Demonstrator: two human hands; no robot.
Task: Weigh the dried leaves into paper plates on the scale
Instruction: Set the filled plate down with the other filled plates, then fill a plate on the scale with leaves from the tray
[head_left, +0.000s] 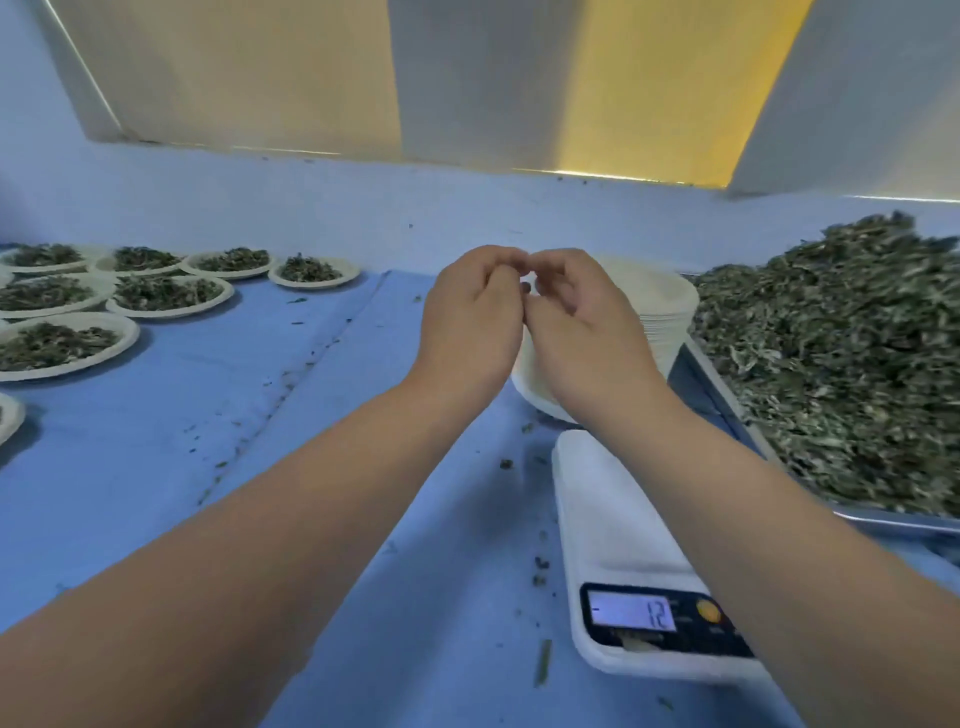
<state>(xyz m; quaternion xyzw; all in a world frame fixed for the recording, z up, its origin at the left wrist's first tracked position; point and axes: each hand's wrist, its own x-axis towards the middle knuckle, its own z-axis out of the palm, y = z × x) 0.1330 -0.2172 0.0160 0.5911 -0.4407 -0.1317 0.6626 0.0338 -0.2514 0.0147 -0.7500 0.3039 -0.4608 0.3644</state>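
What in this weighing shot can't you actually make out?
Head view: whatever the left hand and right hand pinch, if anything, hidden by curled fingers.
Inside of the white plate, covered by the right wrist.
Small print beside the scale display, blurred.
The pile of dried leaves, cut off by the right edge.

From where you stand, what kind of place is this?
Probably a small workroom for portioning tea or herbs. A big heap of dried leaves lies on a metal tray, a digital scale stands beside it, and many filled paper plates sit on the blue cloth.
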